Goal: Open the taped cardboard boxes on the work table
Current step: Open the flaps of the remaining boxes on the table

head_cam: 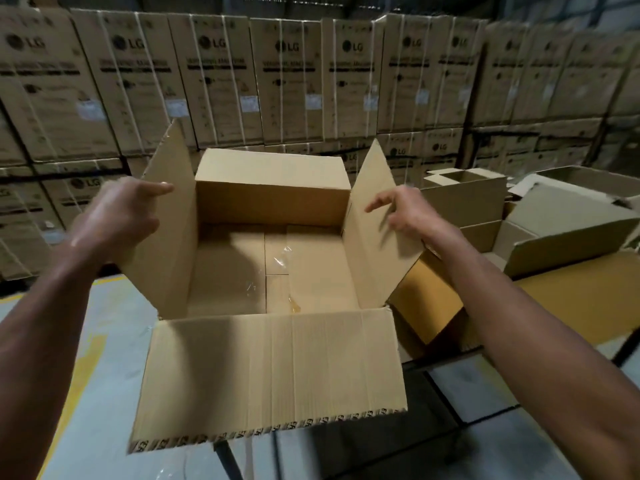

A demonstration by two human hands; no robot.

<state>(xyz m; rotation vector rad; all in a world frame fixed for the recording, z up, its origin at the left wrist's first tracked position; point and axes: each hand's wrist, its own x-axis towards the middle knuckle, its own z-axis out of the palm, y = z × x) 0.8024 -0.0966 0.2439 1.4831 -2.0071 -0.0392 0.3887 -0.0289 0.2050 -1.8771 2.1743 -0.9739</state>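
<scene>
wall of stacked cartons (221,81) behind | our cardboard box (270,271) stands open at the counter (588,306) edge, all four flaps up or out, clear tape (284,254) on its floor | other opened boxes (464,202) to the right | left hand (117,216) and right hand (405,213) released, fingers loose beside the side flaps

Two bare forearms are seen, entering from the lower L and lower R corners. No sleeves, cuffs or gloves are shown anywhere up to the frame edges; no watch, band or ring can be made out on wrists or fingers. Left hand (119,216) and right hand (403,211) are both bare, w/ fingers slightly motion-blurred, so nails & fine detail cannot be told. Tendons and muscle lines are visible along both forearms. Nothing else of the body is in view
</scene>
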